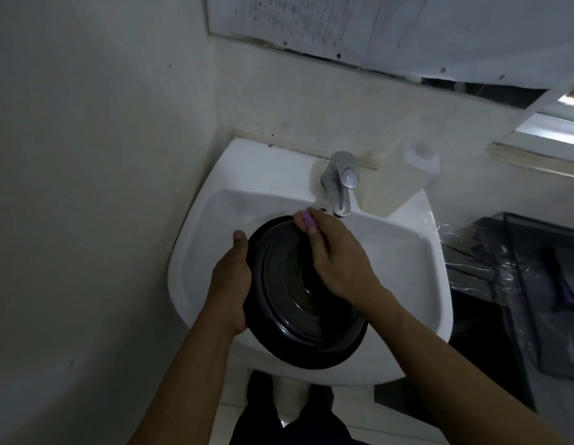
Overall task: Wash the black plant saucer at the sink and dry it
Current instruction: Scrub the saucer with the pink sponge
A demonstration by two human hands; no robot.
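The round black plant saucer [298, 316] is held tilted over the white sink [404, 252], its ringed face turned up toward me. My left hand [231, 284] grips its left rim, thumb on top. My right hand [337, 255] lies across the saucer's upper part and pinches a small purple sponge [306, 219] against the far rim. The chrome faucet [338, 184] stands just behind the sponge; I cannot tell whether water is running.
A wall stands close on the left. A white soap dispenser [404, 181] sits on the sink's right back corner. A dark wire rack wrapped in plastic [517, 284] stands to the right. Below the sink are floor tiles and my legs.
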